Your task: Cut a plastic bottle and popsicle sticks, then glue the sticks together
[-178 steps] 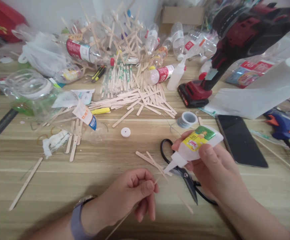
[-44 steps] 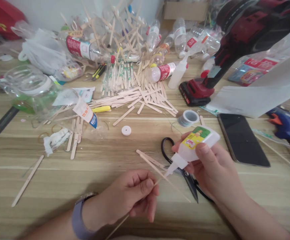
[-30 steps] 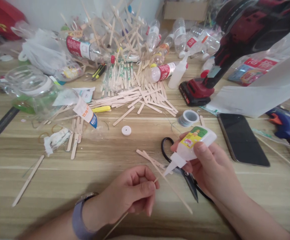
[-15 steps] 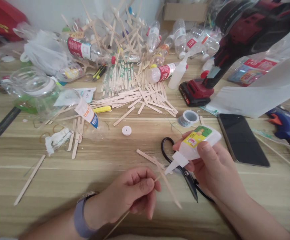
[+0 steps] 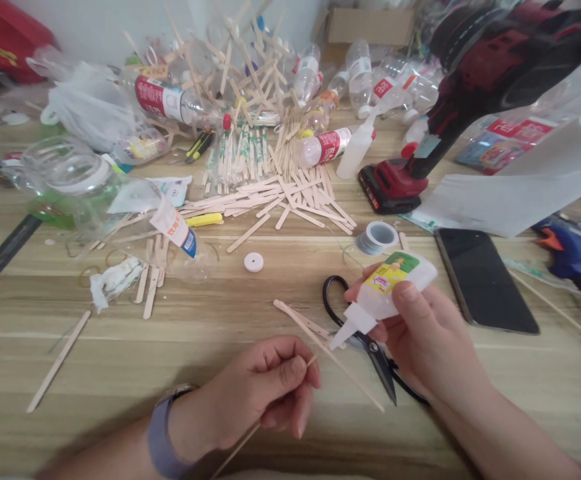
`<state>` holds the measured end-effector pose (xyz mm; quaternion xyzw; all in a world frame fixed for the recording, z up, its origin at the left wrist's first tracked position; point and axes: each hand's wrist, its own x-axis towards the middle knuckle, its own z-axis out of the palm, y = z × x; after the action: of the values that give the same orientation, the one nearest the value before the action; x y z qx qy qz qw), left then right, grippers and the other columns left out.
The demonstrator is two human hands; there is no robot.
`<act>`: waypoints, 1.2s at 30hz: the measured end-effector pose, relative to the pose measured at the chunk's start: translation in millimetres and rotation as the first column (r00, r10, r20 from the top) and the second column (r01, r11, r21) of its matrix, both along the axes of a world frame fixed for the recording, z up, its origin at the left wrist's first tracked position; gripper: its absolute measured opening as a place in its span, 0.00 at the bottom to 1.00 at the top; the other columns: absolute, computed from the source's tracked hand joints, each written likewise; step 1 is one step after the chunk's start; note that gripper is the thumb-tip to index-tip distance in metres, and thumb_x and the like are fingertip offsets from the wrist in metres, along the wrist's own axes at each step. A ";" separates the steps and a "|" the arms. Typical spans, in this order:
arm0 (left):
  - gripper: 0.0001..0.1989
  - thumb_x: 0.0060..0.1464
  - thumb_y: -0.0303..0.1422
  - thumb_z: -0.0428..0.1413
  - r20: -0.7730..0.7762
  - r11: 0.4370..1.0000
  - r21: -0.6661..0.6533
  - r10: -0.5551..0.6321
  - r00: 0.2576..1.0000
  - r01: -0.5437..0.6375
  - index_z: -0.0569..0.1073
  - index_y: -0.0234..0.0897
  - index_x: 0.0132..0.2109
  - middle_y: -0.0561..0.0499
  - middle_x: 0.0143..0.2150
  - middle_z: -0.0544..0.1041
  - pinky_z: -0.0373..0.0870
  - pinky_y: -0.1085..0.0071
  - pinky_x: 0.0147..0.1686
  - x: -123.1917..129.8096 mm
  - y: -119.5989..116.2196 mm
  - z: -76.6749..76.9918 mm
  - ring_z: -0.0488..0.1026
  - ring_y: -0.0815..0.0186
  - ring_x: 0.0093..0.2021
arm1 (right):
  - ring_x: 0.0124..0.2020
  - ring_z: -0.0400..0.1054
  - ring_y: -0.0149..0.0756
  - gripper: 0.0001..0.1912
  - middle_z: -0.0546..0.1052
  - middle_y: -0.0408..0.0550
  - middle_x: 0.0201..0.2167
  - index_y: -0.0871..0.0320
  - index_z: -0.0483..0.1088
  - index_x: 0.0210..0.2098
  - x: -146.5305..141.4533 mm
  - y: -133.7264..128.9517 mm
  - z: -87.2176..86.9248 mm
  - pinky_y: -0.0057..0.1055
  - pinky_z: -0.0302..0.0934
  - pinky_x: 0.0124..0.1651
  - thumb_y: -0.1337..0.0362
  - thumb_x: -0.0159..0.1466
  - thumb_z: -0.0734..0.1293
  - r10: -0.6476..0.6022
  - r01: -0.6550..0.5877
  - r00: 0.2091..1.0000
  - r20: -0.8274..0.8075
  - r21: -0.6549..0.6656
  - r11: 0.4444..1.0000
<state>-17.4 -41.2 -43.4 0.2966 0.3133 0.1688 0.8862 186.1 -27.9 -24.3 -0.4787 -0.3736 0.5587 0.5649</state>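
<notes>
My left hand (image 5: 275, 387), with a watch on its wrist, is closed around a thin wooden stick (image 5: 237, 448). The stick's tip pokes out past the thumb, and its other end runs down to the bottom edge. In my right hand (image 5: 420, 327) is a glue bottle (image 5: 387, 283), tilted so its white nozzle points down and left. Under the nozzle tip lies a craft stick (image 5: 353, 375), seen nearly edge-on; whether they touch I cannot tell. Another craft stick (image 5: 315, 325) crosses behind it. Black-handled scissors (image 5: 381, 367) lie partly beneath my right hand.
Behind are a pile of craft sticks (image 5: 270, 193), plastic bottles (image 5: 323, 147) and a spool (image 5: 377, 238). A cordless power tool (image 5: 395, 183) stands at right, near a phone (image 5: 485, 280) and a glue gun (image 5: 570, 247). A clear jar (image 5: 65, 167) is at left.
The craft stick below the nozzle has turned, its near end swinging right and its far end left. The thin stick's tip has drawn back slightly toward my left hand. The glue bottle shifted slightly.
</notes>
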 end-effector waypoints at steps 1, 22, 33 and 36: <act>0.21 0.56 0.51 0.58 0.004 1.000 0.001 -0.006 1.000 0.006 0.67 0.37 0.35 0.59 0.17 0.68 0.42 0.74 0.17 -0.1 0.1 -0.1 0.50 0.75 0.15 | 0.16 0.58 0.24 0.18 0.78 0.46 0.27 0.56 0.75 0.33 -0.6 0.8 0.2 0.23 0.56 0.20 0.46 0.59 0.72 -0.001 0.001 1.000 0.000 -0.005 1.000; 0.20 0.56 0.51 0.57 -0.003 1.000 0.026 -0.004 1.000 0.004 0.67 0.37 0.34 0.60 0.17 0.66 0.42 0.74 0.16 -1.6 -1.3 -2.3 0.49 0.76 0.14 | 0.17 0.59 0.29 0.22 0.75 0.45 0.25 0.54 0.74 0.31 -0.3 6.4 0.7 0.29 0.58 0.20 0.41 0.54 0.74 -0.057 0.058 0.997 0.047 -0.023 0.998; 0.19 0.56 0.50 0.57 -0.027 0.998 0.031 0.053 0.998 -0.052 0.69 0.37 0.35 0.60 0.17 0.65 0.41 0.74 0.15 -2.3 -0.7 0.0 0.48 0.75 0.14 | 0.18 0.62 0.28 0.20 0.77 0.45 0.26 0.56 0.75 0.36 3.4 5.8 7.5 0.27 0.63 0.23 0.49 0.52 0.77 -0.035 0.034 0.999 -0.016 -0.027 0.999; 0.19 0.56 0.50 0.57 -0.023 0.998 0.038 0.048 0.999 -0.047 0.69 0.37 0.35 0.60 0.16 0.65 0.41 0.74 0.15 -2.5 -0.1 0.8 0.48 0.75 0.14 | 0.17 0.60 0.27 0.20 0.76 0.46 0.26 0.57 0.76 0.33 2.1 4.3 6.8 0.26 0.60 0.21 0.48 0.52 0.77 -0.012 0.012 1.000 0.007 -0.010 1.000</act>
<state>-19.8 -41.3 -42.6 0.3077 0.3277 0.1922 0.8723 188.2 -23.6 -17.5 -0.4857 -0.3699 0.5556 0.5644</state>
